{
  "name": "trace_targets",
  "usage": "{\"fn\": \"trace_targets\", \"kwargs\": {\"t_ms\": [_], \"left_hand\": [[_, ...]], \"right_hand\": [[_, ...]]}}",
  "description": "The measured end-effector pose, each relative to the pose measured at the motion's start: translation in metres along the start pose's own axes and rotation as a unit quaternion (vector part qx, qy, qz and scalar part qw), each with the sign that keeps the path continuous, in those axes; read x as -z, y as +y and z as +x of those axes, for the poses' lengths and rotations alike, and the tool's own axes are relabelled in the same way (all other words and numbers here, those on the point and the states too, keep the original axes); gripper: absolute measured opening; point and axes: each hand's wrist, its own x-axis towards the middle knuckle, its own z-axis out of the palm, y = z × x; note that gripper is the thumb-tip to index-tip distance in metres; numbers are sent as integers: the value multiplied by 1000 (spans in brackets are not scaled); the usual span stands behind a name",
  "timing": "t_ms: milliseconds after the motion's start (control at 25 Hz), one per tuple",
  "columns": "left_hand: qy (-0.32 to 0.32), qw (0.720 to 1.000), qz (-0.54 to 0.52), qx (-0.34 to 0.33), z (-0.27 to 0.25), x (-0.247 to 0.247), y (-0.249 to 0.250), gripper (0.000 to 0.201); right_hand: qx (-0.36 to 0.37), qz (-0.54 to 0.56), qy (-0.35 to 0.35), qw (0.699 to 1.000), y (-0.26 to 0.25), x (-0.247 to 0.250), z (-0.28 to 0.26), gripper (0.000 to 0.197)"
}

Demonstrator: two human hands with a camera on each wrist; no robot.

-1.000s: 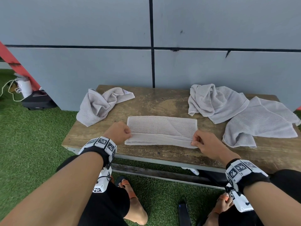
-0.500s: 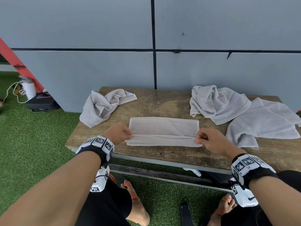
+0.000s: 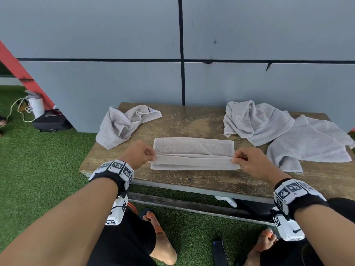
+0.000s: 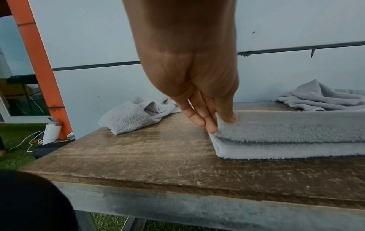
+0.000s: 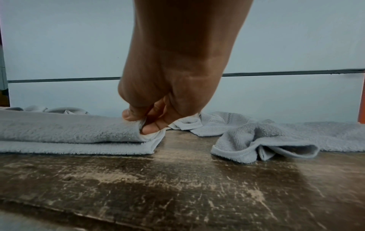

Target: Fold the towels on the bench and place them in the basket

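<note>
Crumpled towel point(image 3: 123, 125) lies at the bench's point(image 3: 192, 181) far-left corner, partly overhanging the edge. Left hand point(image 3: 137, 155) pinches the left end of the folded towel's point(image 3: 194, 150) raised upper layer, thumb on top, fingers point(image 4: 197, 115) beneath. The folded towel lies mid-bench near the front edge, lower layer flat on the wood. Right hand point(image 3: 247, 163) pinches the right end of the same layer between thumb and forefinger. Two loose towels point(image 3: 284, 135) overlap at the right; their far edge is cut off. No basket in view. Under-bench items are too dark to identify.
</note>
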Motion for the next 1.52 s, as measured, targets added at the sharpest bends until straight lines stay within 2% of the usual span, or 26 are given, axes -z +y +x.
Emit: {"fn": "trace_targets", "kwargs": {"t_ms": [160, 440, 560, 640, 720, 880, 1200, 1320, 1520], "left_hand": [[-1, 1000, 5, -20, 1, 27, 21, 6], [111, 987, -82, -83, 19, 114, 78, 13], [146, 978, -105, -108, 32, 149, 99, 20], [150, 978, -79, -125, 40, 169, 113, 25], [141, 979, -22, -145, 45, 182, 125, 15], [147, 976, -3, -162, 48, 195, 137, 12], [149, 977, 16, -148, 52, 195, 139, 21], [146, 977, 31, -149, 57, 197, 138, 17], [172, 974, 99, -112, 79, 197, 138, 10]], "right_hand": [[9, 4, 48, 999, -8, 16, 7, 17], [55, 21, 174, 983, -49, 100, 42, 23], [66, 23, 235, 969, -68, 137, 54, 14], [80, 23, 263, 961, -81, 158, 60, 9], [101, 29, 277, 955, -88, 172, 64, 8], [130, 65, 275, 950, -90, 190, 66, 8], [122, -12, 238, 963, -93, 196, 69, 18], [110, -35, 198, 973, -99, 198, 75, 16], [99, -96, 193, 971, -117, 201, 102, 13]]}}
